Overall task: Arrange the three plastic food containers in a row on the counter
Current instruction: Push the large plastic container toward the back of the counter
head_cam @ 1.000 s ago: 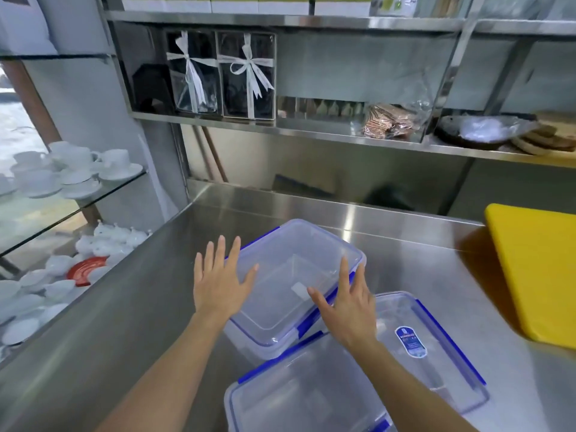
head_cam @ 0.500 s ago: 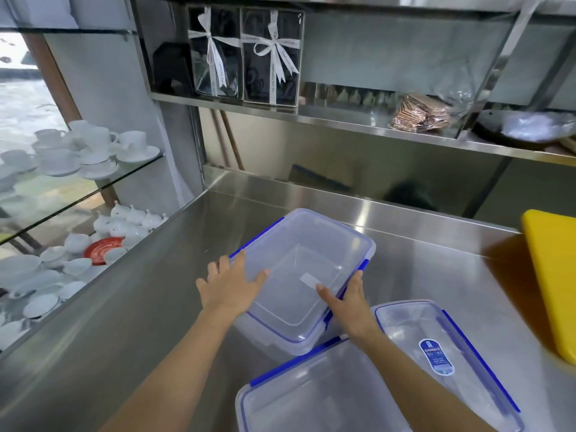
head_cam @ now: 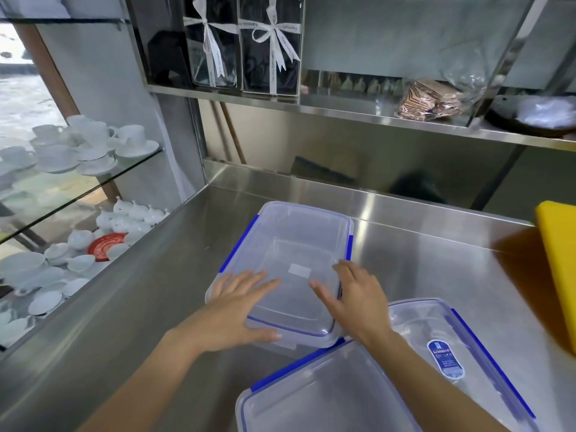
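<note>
Both hands lie flat with fingers spread on the lid of a clear plastic container (head_cam: pixel 293 260) with blue clips that sits on the steel counter (head_cam: pixel 420 254): the left hand (head_cam: pixel 237 310) at its near left corner, thumb against the front edge, the right hand (head_cam: pixel 355 297) at its near right side, neither closed around it. Just beside it to the near right lies a larger lidded container (head_cam: pixel 352 391), partly hidden by the right forearm. A yellow board (head_cam: pixel 558 263) stands at the counter's right edge.
</note>
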The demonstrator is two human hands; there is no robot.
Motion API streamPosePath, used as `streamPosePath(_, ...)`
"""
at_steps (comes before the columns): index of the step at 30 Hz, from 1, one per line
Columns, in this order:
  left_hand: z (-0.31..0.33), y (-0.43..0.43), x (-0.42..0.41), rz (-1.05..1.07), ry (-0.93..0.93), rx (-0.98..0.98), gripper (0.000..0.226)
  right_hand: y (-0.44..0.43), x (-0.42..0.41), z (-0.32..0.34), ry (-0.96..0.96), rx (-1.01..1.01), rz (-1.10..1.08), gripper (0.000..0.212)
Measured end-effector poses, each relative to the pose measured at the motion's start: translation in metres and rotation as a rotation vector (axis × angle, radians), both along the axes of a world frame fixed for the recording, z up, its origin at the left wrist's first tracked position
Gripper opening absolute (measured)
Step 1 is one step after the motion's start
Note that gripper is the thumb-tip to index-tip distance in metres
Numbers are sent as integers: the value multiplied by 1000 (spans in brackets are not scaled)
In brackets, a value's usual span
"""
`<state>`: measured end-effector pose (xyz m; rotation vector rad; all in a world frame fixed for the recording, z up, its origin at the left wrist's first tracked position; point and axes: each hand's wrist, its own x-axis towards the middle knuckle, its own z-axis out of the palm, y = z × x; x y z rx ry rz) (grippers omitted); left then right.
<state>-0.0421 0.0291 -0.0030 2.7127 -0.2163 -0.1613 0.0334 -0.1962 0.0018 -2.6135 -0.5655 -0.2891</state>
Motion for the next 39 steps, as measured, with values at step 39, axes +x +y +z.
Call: streamPosePath(39,-25,-6,112,222,-97,441,54,32,78,-10,197,-533,168,60)
